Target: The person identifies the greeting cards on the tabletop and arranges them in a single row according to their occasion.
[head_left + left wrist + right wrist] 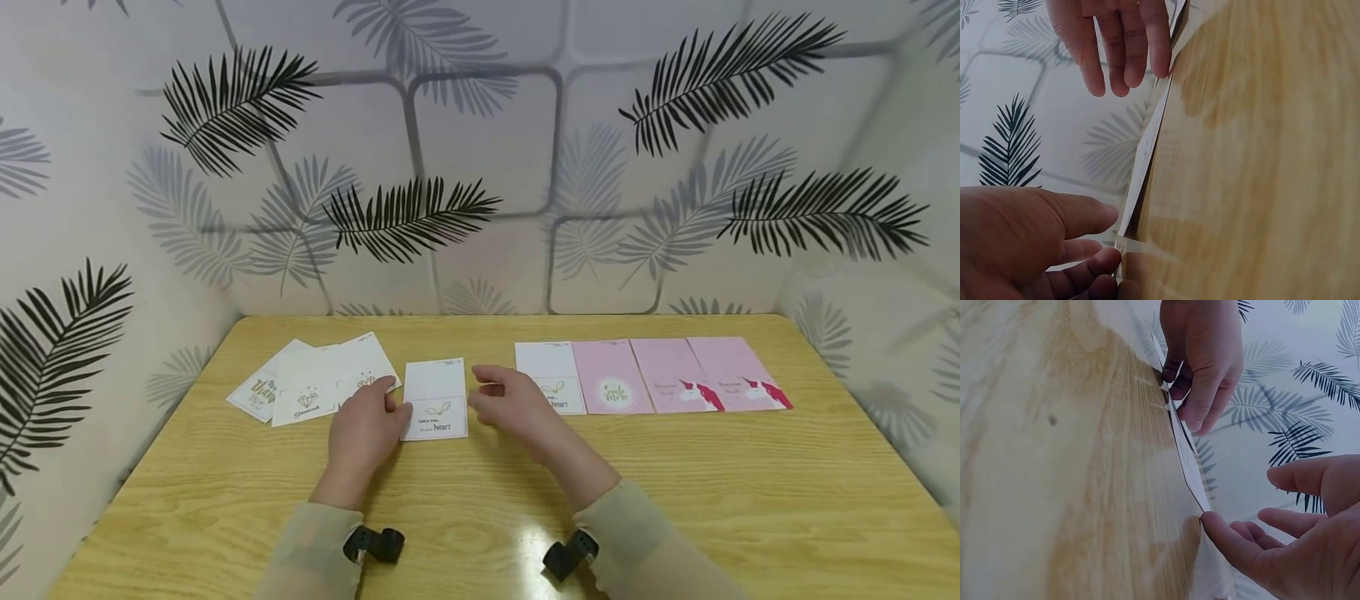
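Centrally, a "heart" card [435, 399]

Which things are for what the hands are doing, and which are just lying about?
Part of the job, it looks like:
- the white card between the left hand and right hand
- the overlapping cards on the left
- the row of four cards on the right

Just around, probably not being worked on:
- the table
- the leafy wall

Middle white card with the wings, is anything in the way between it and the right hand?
Nothing visible stands between them: the right hand is close beside the right edge of the middle white card. The other winged card lies farther right, partly hidden by the hand.
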Tool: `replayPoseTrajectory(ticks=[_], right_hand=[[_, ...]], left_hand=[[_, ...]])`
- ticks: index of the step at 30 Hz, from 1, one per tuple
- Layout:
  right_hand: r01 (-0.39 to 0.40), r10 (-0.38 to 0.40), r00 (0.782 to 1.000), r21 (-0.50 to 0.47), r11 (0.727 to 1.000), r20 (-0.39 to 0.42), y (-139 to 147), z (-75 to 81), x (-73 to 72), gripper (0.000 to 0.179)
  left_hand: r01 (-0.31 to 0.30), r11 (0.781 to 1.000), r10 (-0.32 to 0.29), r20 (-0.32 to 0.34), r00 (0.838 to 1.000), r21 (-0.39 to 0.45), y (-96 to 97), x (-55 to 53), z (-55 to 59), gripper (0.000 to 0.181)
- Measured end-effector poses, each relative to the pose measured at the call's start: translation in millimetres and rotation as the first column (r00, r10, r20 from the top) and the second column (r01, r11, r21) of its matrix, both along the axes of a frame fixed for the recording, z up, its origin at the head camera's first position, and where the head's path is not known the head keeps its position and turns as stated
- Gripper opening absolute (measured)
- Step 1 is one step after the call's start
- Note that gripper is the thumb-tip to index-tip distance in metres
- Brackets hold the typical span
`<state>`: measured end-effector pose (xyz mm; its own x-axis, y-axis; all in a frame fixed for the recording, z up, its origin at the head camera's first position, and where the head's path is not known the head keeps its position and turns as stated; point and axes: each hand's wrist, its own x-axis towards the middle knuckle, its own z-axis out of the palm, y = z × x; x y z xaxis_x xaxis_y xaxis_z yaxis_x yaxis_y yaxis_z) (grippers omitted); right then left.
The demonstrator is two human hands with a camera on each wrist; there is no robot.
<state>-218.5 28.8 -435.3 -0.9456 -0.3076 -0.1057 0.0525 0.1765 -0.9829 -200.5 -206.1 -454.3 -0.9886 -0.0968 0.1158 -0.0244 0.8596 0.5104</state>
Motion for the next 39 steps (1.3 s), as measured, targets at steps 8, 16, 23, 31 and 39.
replayPoseTrajectory(ticks=[8, 16, 23, 31, 39], right_hand=[[-0.002, 0.003, 0.999, -0.039, 0.999, 0.04, -2.9, 0.6, 2.6, 0.057], [-0.003, 0.007, 0.999, -0.076, 0.997, 0.05, -6.3, 0.7, 4.3, 0.056], [-0.006, 0.011, 0.998, -0.088, 0.996, 0.061, -7.3, -2.2, 3.6, 0.056], [-0.011, 0.017, 0.998, -0.088, 0.996, 0.064, -7.2, -1.3, 4.9, 0.056], [0.0, 0.007, 0.997, -0.099, 0.995, 0.072, -7.1, -3.1, 4.8, 0.055]], left_hand=[[0.02, 1.0, -0.021, -0.011, 1.0, -0.024, 2.0, 0.4, -0.2, 0.033], [0.019, 0.999, -0.02, -0.014, 1.0, -0.049, 3.1, 0.2, 0.3, 0.033], [0.014, 0.998, -0.014, -0.003, 1.0, -0.06, 4.6, 0.5, 1.6, 0.043], [0.012, 0.998, -0.012, -0.002, 1.0, -0.06, 4.8, 0.4, 0.5, 0.045], [0.017, 0.998, -0.018, -0.005, 1.0, -0.068, 5.2, 1.5, 0.9, 0.042]])
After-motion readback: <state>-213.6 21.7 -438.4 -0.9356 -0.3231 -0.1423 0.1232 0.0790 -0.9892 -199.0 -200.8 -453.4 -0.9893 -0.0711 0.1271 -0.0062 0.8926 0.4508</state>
